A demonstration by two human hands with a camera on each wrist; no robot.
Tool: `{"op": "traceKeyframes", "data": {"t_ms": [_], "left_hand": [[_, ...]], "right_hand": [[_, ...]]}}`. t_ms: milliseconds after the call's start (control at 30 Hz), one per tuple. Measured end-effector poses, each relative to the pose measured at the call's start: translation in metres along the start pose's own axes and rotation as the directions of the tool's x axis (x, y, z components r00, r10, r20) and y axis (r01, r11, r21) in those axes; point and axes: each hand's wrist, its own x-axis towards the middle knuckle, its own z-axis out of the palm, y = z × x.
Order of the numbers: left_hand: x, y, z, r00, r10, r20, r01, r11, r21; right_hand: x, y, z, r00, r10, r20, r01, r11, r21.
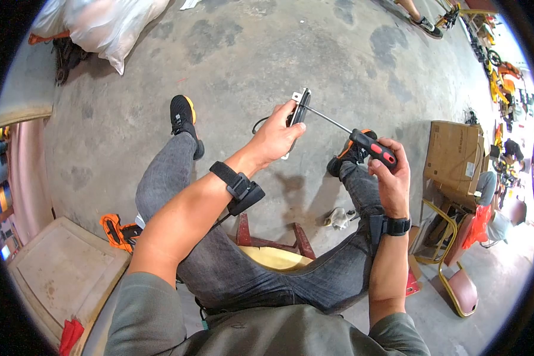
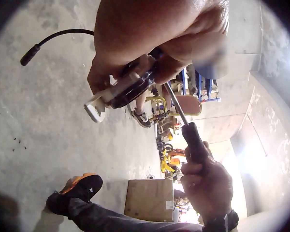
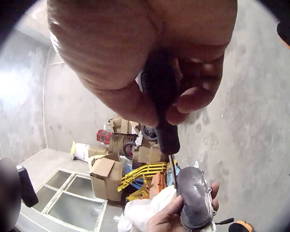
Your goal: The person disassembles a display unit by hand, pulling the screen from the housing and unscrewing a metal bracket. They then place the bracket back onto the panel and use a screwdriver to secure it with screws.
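Dark, glossy oval casing is gripped above the grey concrete floor by the curled left hand, the red-and-black-handled screwdriver pinched by the right hand, its metal shaft best kept straight.

Head cam above, facing down, wrist cams close (screwdriver shared)

A cardboard box on the floor — white sacks well apart.
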Motion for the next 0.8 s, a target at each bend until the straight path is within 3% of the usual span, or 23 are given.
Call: {"op": "traceKeyframes", "data": {"t_ms": [200, 233, 267, 333, 533, 600, 733, 800], "left_hand": [[-0.003, 0.003, -0.001, 1.0, 0.025, -0.01, -0.023, 0.99, 0.141], [-0.004, 0.004, -0.001, 0.996, 0.079, -0.04, -0.069, 0.976, 0.208], [-0.005, 0.004, 0.0, 0.989, 0.136, -0.066, -0.113, 0.955, 0.275], [-0.009, 0.01, 0.001, 0.994, 0.096, -0.06, -0.078, 0.963, 0.259], [-0.011, 0.018, 0.0, 0.993, 0.099, -0.068, -0.069, 0.936, 0.345], [-0.011, 0.017, 0.0, 0.994, 0.087, -0.063, -0.059, 0.93, 0.362], [-0.01, 0.009, 0.0, 0.988, 0.15, -0.046, -0.12, 0.912, 0.392], [-0.01, 0.01, 0.0, 0.985, 0.169, -0.046, -0.138, 0.912, 0.387]], "right_hand": [[0.001, 0.003, -0.001, 0.999, -0.023, 0.022, 0.023, 1.0, 0.014], [0.001, 0.003, -0.001, 0.999, -0.023, 0.022, 0.023, 1.0, 0.015], [0.002, 0.003, -0.001, 0.999, 0.047, -0.007, -0.047, 0.999, 0.007], [0.001, 0.001, 0.001, 0.992, 0.116, -0.039, -0.116, 0.993, 0.0], [0.001, 0.002, 0.002, 0.999, -0.037, -0.004, 0.036, 0.996, -0.087], [0.001, -0.006, -0.001, 0.974, 0.228, 0.008, -0.228, 0.973, -0.048], [-0.002, -0.002, 0.001, 0.976, 0.217, 0.02, -0.217, 0.976, -0.018], [-0.003, 0.001, 0.008, 1.0, 0.018, -0.024, -0.019, 0.998, -0.061]]}}
